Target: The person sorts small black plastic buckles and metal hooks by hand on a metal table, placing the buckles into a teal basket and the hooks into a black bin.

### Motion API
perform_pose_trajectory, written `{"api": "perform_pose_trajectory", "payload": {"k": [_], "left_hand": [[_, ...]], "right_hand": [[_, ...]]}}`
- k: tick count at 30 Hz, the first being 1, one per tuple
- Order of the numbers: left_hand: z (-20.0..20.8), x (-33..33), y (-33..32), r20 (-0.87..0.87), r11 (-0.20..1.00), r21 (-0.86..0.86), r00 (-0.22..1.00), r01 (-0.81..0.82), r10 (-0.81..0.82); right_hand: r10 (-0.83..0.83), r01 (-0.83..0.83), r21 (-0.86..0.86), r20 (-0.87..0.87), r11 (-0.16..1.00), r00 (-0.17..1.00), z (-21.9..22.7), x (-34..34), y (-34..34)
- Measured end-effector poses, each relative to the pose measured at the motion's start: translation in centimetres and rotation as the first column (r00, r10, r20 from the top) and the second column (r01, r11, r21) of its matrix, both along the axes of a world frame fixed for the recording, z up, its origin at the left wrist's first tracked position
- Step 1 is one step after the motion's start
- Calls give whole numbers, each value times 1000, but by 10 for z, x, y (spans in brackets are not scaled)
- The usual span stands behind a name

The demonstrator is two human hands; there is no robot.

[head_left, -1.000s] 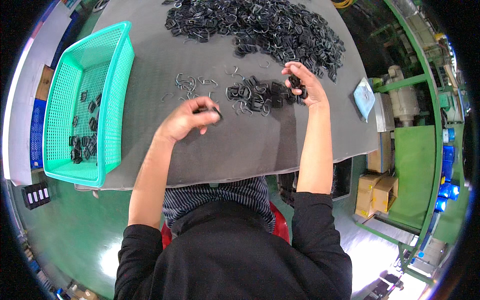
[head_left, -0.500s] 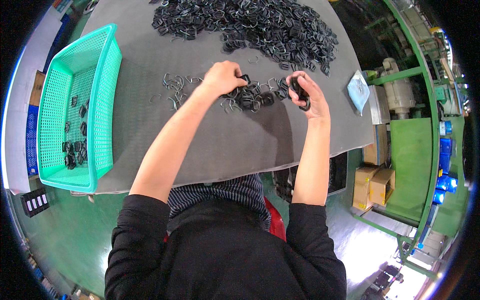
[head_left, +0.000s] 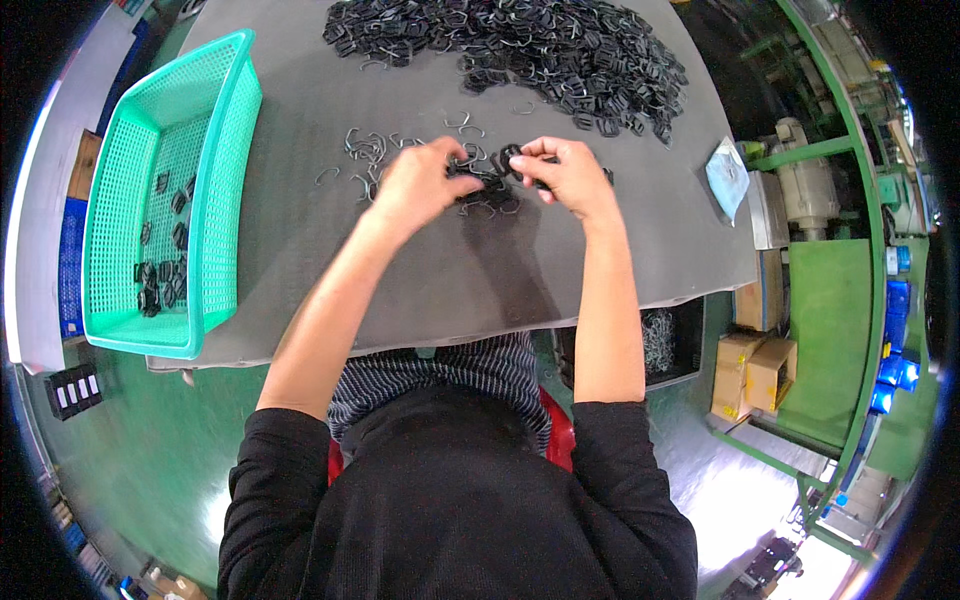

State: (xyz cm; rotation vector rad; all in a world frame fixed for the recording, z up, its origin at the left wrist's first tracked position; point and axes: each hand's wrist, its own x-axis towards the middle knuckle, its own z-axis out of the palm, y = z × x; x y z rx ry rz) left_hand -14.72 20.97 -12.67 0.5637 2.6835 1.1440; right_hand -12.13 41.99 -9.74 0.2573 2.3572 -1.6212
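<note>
1. Grey, matte table [head_left: 440,290]; mesh plastic basket [head_left: 218,210] at left.
2. I see the right hand [head_left: 568,178] has swung inward, pinching a black part [head_left: 506,160] above the pile [head_left: 490,196]; both hands now meet there.
3. Left hand [head_left: 415,185] curls over it, grip unclear to me.
4. Thin, curved wire hooks [head_left: 368,148] gleam.

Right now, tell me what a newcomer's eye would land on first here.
Probably the bright turquoise basket at the left of the grey table, holding scattered black parts. Next, the big heap of similar parts toward the table's far side. Nearer, the left hand is at a smaller pile; the right hand holds a black piece.
</note>
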Motion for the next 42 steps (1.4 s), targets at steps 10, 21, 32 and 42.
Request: {"api": "perform_pose_trajectory", "payload": {"k": [10,21,32,42], "left_hand": [[16,1,-28,199,962,269,980,-40,-15],[5,11,-99,246,954,258,965,-154,89],[-43,30,-128,8,906,299,950,-300,311],[-2,64,-63,-48,979,-82,982,-186,182]], "right_hand": [[-130,129,13,124,992,984,12,12,31],[104,-79,199,-122,977,987,43,-16,-56],[412,-333,249,-649,910,640,99,-57,-383],[358,-125,513,-385,849,851,31,-38,-139]]}}
